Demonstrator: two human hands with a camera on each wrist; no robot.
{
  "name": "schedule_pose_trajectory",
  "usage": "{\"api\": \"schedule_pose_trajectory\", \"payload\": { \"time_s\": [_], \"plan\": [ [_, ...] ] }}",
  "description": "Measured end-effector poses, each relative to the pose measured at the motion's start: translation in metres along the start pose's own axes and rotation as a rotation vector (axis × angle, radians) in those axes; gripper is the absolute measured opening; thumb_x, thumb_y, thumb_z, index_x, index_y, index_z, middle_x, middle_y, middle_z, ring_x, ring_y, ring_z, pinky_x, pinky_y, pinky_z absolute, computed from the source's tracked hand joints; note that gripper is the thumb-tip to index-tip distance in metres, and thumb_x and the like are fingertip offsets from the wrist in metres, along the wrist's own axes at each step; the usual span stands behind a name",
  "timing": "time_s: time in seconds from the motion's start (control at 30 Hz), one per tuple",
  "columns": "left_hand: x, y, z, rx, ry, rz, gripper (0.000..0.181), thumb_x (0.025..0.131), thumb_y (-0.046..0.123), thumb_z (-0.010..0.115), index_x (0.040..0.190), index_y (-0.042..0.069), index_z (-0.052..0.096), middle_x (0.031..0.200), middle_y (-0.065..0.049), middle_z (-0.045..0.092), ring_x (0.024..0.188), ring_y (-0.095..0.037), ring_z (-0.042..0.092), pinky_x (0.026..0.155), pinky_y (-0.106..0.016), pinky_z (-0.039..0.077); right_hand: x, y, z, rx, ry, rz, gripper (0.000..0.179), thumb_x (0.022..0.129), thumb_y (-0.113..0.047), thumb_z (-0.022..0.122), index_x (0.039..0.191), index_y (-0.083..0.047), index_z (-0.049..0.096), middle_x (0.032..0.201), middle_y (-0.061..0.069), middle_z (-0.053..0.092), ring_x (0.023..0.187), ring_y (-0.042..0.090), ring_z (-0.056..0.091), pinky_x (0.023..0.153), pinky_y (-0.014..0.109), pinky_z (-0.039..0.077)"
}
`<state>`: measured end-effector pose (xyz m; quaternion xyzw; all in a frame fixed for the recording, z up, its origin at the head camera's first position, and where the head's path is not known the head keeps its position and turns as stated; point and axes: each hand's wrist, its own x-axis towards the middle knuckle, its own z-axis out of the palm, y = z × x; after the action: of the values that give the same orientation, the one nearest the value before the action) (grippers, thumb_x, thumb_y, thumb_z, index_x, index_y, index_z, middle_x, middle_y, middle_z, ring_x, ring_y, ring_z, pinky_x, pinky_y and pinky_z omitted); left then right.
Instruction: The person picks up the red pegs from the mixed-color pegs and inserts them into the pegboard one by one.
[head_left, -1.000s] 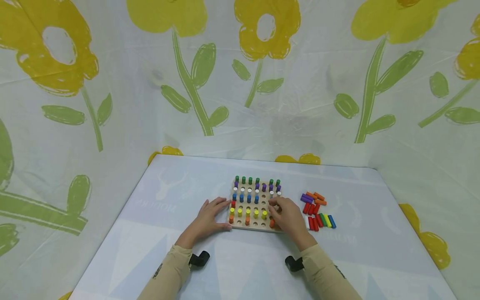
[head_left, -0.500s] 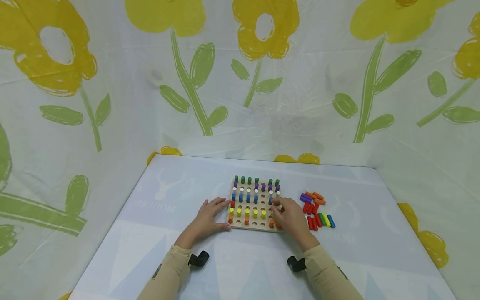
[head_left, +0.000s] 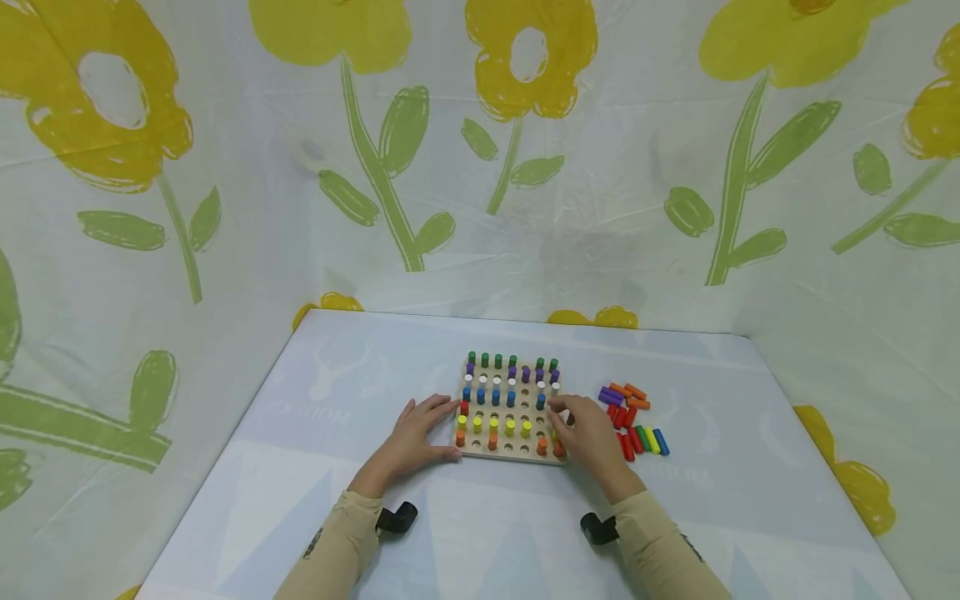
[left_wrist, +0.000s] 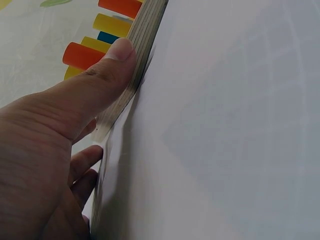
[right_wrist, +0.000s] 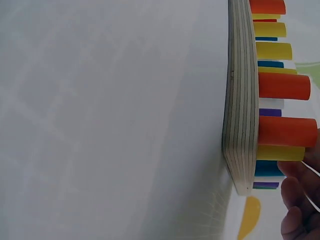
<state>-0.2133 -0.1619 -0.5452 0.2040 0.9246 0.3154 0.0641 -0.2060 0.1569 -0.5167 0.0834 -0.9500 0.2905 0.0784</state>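
A wooden pegboard (head_left: 517, 452) carries upright coloured pegs in rows. My left hand (head_left: 412, 432) lies at its left side, fingertips against the left edge and thumb (left_wrist: 107, 67) along the near corner, fingers fairly straight. Over the right end of the board, my right hand (head_left: 588, 433) has thumb and index finger curled together. In the right wrist view the fingertips (right_wrist: 287, 167) pinch a blue peg (right_wrist: 267, 168) in the last column, behind the yellow peg (right_wrist: 282, 153). From the head view that peg is hidden by the hand. Another blue peg (head_left: 541, 402) stands just left of the fingers.
Loose pegs lie right of the board: orange pegs (head_left: 637, 404), purple pegs (head_left: 611, 397), red pegs (head_left: 620, 417), a green peg (head_left: 644, 438), a yellow peg (head_left: 653, 440) and a blue loose peg (head_left: 661, 442). A flower-printed cloth (head_left: 600, 208) surrounds the table (head_left: 480, 533).
My right hand has shifted slightly right along the blue row, and the blue peg left of it has come into view. My left hand keeps its place at the board.
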Motion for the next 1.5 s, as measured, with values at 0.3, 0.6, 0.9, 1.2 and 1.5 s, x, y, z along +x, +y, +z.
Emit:
{"api": "schedule_pose_trajectory", "payload": {
  "time_s": [0.3, 0.6, 0.9, 1.2, 1.5],
  "plan": [
    [0.0, 0.0, -0.001, 0.0, -0.001, -0.004, 0.091, 0.079, 0.048, 0.085, 0.154, 0.015, 0.047, 0.157, -0.01, 0.043, 0.149, -0.031, 0.032, 0.125, -0.058, 0.001, -0.001, 0.004, -0.005, -0.034, -0.008, 0.005, 0.023, 0.096, -0.022, 0.073, 0.117, -0.012, 0.074, 0.106, 0.001, 0.072, 0.087, 0.018, 0.059, 0.074, 0.032, 0.053],
    [0.001, -0.001, 0.0, 0.006, -0.002, 0.0, 0.091, 0.079, 0.049, 0.085, 0.154, 0.015, 0.046, 0.157, -0.01, 0.042, 0.149, -0.031, 0.033, 0.125, -0.058, 0.001, -0.002, 0.009, -0.007, -0.058, -0.015, 0.027, 0.025, 0.096, -0.022, 0.072, 0.118, -0.011, 0.073, 0.106, 0.002, 0.072, 0.089, 0.019, 0.059, 0.077, 0.035, 0.056],
    [0.001, 0.0, 0.0, 0.004, -0.003, 0.002, 0.091, 0.079, 0.049, 0.085, 0.154, 0.015, 0.046, 0.156, -0.011, 0.043, 0.148, -0.032, 0.033, 0.125, -0.059, 0.001, -0.005, 0.014, -0.013, -0.064, -0.001, 0.039, 0.023, 0.096, -0.021, 0.072, 0.116, -0.011, 0.073, 0.105, 0.003, 0.072, 0.09, 0.02, 0.061, 0.079, 0.038, 0.057],
    [0.001, 0.002, -0.001, 0.001, -0.006, -0.004, 0.091, 0.079, 0.049, 0.085, 0.154, 0.015, 0.046, 0.156, -0.012, 0.043, 0.148, -0.032, 0.034, 0.125, -0.059, 0.001, -0.008, 0.022, -0.018, -0.083, -0.001, 0.063, 0.024, 0.095, -0.021, 0.072, 0.117, -0.011, 0.073, 0.104, 0.004, 0.072, 0.091, 0.022, 0.061, 0.08, 0.04, 0.058],
    [0.002, -0.001, 0.001, 0.015, -0.004, -0.016, 0.092, 0.079, 0.05, 0.085, 0.155, 0.016, 0.046, 0.157, -0.011, 0.043, 0.149, -0.031, 0.033, 0.125, -0.058, 0.002, -0.009, 0.031, -0.02, -0.096, 0.014, 0.044, 0.023, 0.095, -0.019, 0.073, 0.116, -0.008, 0.073, 0.104, 0.006, 0.072, 0.088, 0.022, 0.062, 0.078, 0.039, 0.058]
  ]
}}
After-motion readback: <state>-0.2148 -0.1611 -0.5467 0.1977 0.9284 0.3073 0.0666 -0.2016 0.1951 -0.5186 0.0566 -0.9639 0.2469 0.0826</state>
